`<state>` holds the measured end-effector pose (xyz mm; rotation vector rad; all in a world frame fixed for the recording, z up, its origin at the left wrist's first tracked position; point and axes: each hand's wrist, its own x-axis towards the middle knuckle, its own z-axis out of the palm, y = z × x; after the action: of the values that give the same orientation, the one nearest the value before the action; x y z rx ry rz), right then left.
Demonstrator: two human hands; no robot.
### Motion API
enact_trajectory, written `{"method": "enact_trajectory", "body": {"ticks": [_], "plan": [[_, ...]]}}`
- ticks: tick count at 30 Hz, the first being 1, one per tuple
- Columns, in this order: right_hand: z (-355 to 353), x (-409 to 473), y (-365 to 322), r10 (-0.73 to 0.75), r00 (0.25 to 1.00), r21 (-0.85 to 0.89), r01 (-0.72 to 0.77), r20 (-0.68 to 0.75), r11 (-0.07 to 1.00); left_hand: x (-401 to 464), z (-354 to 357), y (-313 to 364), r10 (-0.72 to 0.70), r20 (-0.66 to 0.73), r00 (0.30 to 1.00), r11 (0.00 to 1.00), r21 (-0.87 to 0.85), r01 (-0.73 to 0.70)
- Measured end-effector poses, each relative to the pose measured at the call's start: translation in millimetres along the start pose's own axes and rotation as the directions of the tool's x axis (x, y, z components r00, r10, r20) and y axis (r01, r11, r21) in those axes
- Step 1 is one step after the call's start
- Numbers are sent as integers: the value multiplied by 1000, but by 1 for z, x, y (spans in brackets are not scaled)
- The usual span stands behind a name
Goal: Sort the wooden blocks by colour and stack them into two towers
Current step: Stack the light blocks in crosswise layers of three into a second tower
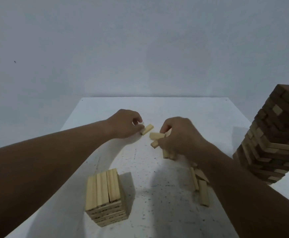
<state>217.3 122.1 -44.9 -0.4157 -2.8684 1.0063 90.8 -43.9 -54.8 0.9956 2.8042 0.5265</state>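
A short tower of light wooden blocks (106, 198) stands near the table's front, three blocks across its top. At the right edge rises a tall mixed tower of dark and light blocks (274, 140). My left hand (124, 124) pinches the end of one light block (147, 129) lying on the table's middle. My right hand (179, 136) is closed around several light blocks (155, 136), whose ends stick out to the left and below. A few loose light blocks (203, 188) lie beside and partly under my right forearm.
The white speckled table (150, 194) ends at a far edge against a plain grey wall (140, 48). Bare surface lies between the light tower and the loose blocks, and behind my hands.
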Motion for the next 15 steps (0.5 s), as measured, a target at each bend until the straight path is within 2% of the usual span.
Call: {"method": "enact_trajectory", "body": {"ticks": [3,5,9,11,13,15], "plan": [[-15,5,10,-29,992,23,32,-123,999,8,9,2,3,29,1000,1000,21,-4],[-14,7,10,-58,990,33,62,-128,998,9,17,3,7,8,1000,999,38,-7],[7,1,-2,-140,990,-24,140,-2,990,-1,6,-6,-32,-79,996,997,65,37],[18,-2,-8,-175,981,-135,185,83,974,-12,-9,-17,-86,-120,989,994,63,94],[24,-3,-14,-203,972,-287,228,117,930,-28,-26,-24,-159,-151,976,987,0,161],[24,-4,-19,-210,971,-325,237,117,916,-47,-41,-24,-220,-170,961,974,-94,206]]}}
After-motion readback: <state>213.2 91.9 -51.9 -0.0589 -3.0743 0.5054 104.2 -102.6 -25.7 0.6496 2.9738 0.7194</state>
